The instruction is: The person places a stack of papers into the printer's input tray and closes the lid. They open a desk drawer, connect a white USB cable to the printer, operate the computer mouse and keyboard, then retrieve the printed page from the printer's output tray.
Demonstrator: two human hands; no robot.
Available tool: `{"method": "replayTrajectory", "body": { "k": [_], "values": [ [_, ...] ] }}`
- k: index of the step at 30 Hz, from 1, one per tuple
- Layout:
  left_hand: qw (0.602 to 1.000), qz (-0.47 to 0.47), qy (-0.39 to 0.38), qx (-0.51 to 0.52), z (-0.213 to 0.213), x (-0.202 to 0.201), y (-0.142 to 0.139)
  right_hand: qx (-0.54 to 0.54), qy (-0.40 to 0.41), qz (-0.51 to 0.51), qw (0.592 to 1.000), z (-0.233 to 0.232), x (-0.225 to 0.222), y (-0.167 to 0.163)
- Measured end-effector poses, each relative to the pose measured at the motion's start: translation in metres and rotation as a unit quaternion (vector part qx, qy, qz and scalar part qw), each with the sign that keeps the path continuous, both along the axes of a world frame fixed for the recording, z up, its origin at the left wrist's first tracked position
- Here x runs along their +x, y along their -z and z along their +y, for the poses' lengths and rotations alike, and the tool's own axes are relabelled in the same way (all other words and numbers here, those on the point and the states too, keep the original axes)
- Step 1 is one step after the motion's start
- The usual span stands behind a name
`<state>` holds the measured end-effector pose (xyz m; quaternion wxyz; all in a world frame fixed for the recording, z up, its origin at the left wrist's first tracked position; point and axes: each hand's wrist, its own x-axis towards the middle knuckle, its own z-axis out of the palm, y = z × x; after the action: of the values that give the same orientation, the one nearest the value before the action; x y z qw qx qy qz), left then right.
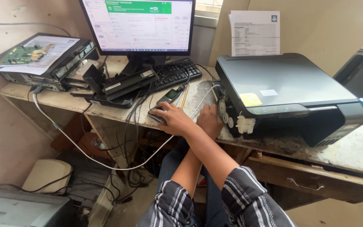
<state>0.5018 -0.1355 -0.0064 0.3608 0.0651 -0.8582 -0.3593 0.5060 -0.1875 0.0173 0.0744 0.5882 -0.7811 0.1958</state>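
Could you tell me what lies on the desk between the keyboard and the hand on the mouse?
In the head view, a pencil and a small handheld device lie there.

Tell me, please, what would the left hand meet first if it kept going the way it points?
Crossed under the other arm, the left hand points up and right at the printer. It would probably meet the white gears on the printer's exposed left side first; it seems almost against them.
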Motion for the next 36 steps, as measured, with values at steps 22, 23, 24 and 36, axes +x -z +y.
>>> {"method": "replayTrajectory", "body": {
  "k": [22, 23, 24, 36],
  "values": [
    [1.0, -0.007, -0.01, -0.007, 0.0008, -0.0033, 0.0028, -0.003, 0.007, 0.013, 1.0, 0.0013, 0.0083, -0.0073],
    [1.0, -0.006, -0.011, -0.007, 0.0007, -0.0033, 0.0029, 0.002, 0.011, 0.013, 1.0, 0.0015, 0.0084, -0.007],
    [1.0, -0.005, -0.01, -0.007, 0.0008, -0.0034, 0.0029, 0.005, 0.015, 0.012, 1.0, 0.0017, 0.0083, -0.0066],
    [1.0, -0.009, -0.006, -0.007, 0.0022, -0.0019, 0.0013, 0.004, 0.013, 0.001, 1.0, 0.0029, 0.01, -0.0082]
  ]
}}
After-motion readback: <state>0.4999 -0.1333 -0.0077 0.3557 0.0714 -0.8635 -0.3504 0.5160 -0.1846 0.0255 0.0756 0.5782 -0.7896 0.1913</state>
